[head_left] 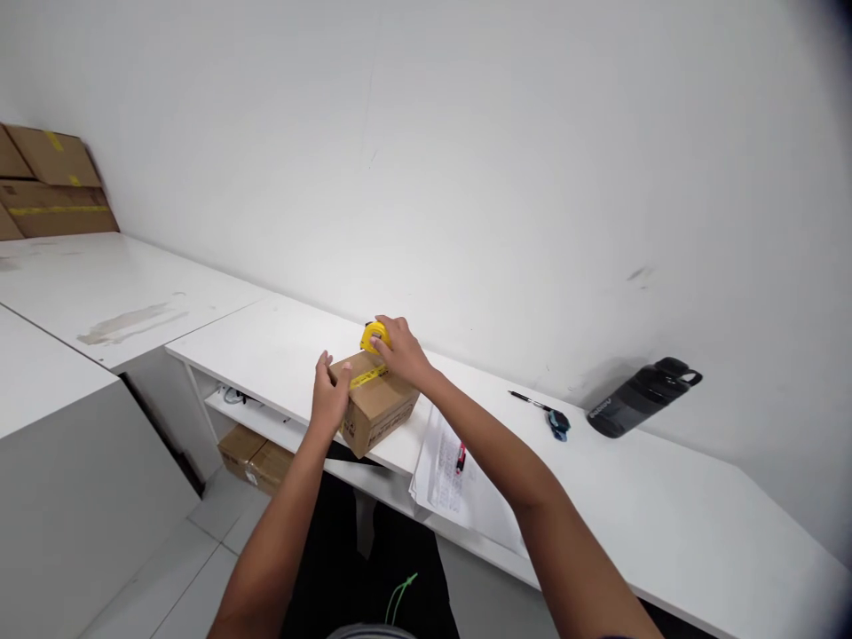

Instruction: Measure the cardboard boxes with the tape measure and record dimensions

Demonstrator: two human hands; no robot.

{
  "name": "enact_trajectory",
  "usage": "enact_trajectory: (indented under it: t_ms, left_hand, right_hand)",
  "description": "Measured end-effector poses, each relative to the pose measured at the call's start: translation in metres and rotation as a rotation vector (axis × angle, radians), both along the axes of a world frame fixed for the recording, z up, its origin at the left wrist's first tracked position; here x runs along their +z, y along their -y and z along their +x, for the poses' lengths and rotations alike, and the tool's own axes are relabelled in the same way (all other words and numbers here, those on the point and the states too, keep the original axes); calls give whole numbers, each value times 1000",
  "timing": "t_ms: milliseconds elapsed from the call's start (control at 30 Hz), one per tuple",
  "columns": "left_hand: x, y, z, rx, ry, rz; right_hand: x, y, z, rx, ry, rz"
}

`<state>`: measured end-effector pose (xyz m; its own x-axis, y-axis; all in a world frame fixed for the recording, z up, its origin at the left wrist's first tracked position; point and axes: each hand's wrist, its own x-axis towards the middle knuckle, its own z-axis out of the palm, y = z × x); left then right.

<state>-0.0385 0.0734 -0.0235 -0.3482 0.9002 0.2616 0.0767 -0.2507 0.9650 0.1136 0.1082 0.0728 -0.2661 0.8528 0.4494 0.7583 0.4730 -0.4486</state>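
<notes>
A small cardboard box point(379, 401) with a strip of yellow tape on top rests tilted at the front edge of the white desk. My left hand point(329, 395) grips the box by its left side, thumb on the top face. In my right hand point(403, 348) is a yellow tape measure point(374, 337), held just above the far edge of the box. Whether its blade is pulled out cannot be made out.
Right of the box lie written papers point(445, 479) with a red pen point(461, 458). Farther right are a black pen point(529, 400), a small blue-and-black item point(558, 424) and a dark bottle point(639, 398). Cardboard boxes point(57, 209) are stacked far left; another carton point(256, 457) sits below the desk.
</notes>
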Motion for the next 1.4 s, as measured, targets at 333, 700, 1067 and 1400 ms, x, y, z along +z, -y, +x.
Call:
enact_trajectory:
  t_ms: [333,700,1067,1400]
  left_hand:
    - [-8,-14,10,52,103,-1]
    - [-8,-18,9,55,91,5]
    - [-11,-19,8,17,111,3]
    - [-22,10,-37,-198,409,10]
  right_hand:
    - [-5,43,11,-32,210,-7]
    - [-20,125,64,-169,174,-74]
    - [-26,96,56,-150,-30,-5]
    - [-23,3,78,-187,-988,-30]
